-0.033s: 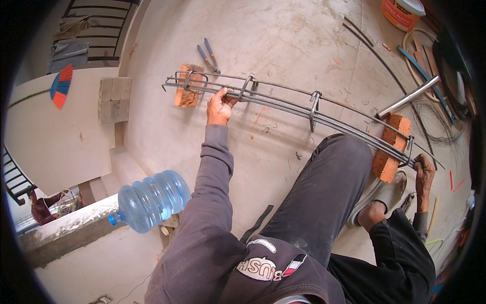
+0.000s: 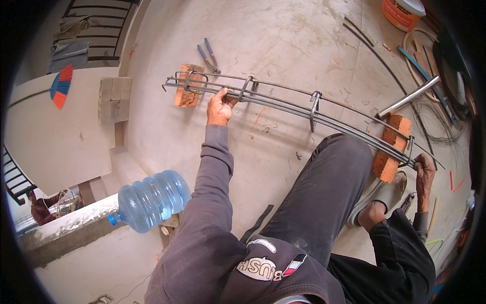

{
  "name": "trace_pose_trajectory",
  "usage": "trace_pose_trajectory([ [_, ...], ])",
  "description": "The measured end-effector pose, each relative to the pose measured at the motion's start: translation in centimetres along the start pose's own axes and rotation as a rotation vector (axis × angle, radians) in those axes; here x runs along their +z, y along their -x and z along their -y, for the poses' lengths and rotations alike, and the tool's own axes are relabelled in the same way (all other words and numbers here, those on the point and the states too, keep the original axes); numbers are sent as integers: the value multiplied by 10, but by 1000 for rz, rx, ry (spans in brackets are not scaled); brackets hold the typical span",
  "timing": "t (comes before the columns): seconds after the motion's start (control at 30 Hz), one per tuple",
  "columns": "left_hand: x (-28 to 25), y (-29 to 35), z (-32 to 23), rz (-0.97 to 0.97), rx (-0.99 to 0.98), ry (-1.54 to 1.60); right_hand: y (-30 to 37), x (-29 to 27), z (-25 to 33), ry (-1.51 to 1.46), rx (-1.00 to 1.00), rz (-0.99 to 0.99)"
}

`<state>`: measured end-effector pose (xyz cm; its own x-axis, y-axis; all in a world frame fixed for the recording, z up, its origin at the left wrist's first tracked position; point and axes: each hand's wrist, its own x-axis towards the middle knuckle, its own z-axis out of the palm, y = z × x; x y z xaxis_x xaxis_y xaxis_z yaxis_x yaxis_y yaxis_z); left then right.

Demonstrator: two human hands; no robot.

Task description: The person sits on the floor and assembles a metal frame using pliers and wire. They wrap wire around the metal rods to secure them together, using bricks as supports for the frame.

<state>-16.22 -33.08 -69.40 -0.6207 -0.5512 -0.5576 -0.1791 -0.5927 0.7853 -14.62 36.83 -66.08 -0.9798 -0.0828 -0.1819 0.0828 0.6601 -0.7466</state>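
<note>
A long rebar cage (image 2: 278, 104), made of thin steel bars with several bent stirrups (image 2: 315, 112) around them, rests across two orange bricks. One brick (image 2: 185, 97) is under its left end and the other brick (image 2: 396, 129) under its right end. My left hand (image 2: 220, 108) is closed on the lower bars, just right of the left brick. At the far right end, my right hand (image 2: 424, 169) pinches the bar ends past the last stirrup. Pincers (image 2: 215, 67) with blue and orange handles lie on the floor behind the left brick.
A blue water jug (image 2: 152, 200) lies on its side at left. Grey blocks (image 2: 114, 99) and a broom (image 2: 62, 86) are beyond it. Loose rods, a metal tube (image 2: 411, 97), tangled wire (image 2: 438, 121) and a bucket (image 2: 402, 15) are at right. Another person (image 2: 43, 207) appears at far left.
</note>
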Motion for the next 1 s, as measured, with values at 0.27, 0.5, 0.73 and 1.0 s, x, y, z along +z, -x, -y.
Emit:
trace_pose_trajectory([
  [0.27, -4, 5, 4, -69, -70, 75, -6, -4, -12, -34, 22, 22],
  [0.5, 26, 27, -9, -241, -75, -309, -6, -8, 29, 305, -166, -69],
  [0.73, 26, 20, -38, -123, 404, -587, -27, -37, 138, 407, -381, 133],
  [1.0, 70, -17, -41, -244, 144, -432, -101, -27, 252, 706, -582, 491],
])
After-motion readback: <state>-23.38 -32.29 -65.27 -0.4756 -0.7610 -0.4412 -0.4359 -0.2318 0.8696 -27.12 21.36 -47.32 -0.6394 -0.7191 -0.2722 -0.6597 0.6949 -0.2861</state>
